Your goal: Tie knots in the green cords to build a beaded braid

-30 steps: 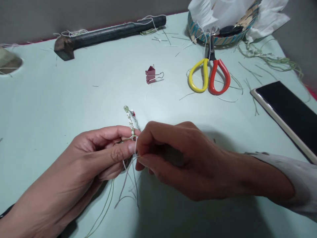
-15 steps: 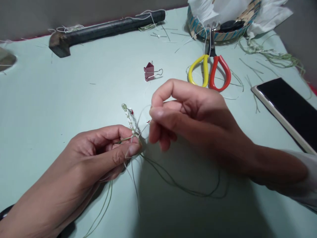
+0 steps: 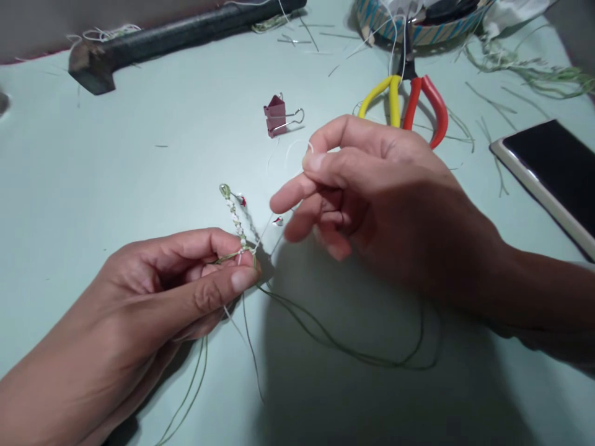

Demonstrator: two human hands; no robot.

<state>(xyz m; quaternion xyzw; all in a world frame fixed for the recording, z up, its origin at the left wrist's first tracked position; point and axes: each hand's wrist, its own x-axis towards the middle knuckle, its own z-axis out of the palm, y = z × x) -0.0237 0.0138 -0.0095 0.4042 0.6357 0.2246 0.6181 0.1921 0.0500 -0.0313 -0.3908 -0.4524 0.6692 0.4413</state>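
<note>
Between thumb and fingertips, my left hand [image 3: 186,282] pinches the lower end of a knotted green-and-white cord braid [image 3: 235,218]. The braid stands up from the grip, with a looped tip and a small red-and-silver piece [image 3: 241,201] beside it. Loose green cords [image 3: 325,334] trail from the grip across the table to the right, and more hang below the hand. My right hand [image 3: 367,186], raised to the right, pinches a thin white thread [image 3: 264,230] that runs taut to the knot. Another small red-and-silver piece [image 3: 277,221] shows below its fingers.
A maroon binder clip [image 3: 276,118] stands behind my hands. Yellow-and-red-handled cutters [image 3: 395,102] lean at a woven basket [image 3: 437,34]. A phone [image 3: 553,167] lies at right, a dark metal bar [image 3: 176,43] at the back left. Green thread scraps [image 3: 553,77] lie at the far right.
My right hand has moved up and away to the right, drawing the white thread straighter; its lower fingers have spread. My left hand keeps its pinch. The view has shifted slightly.
</note>
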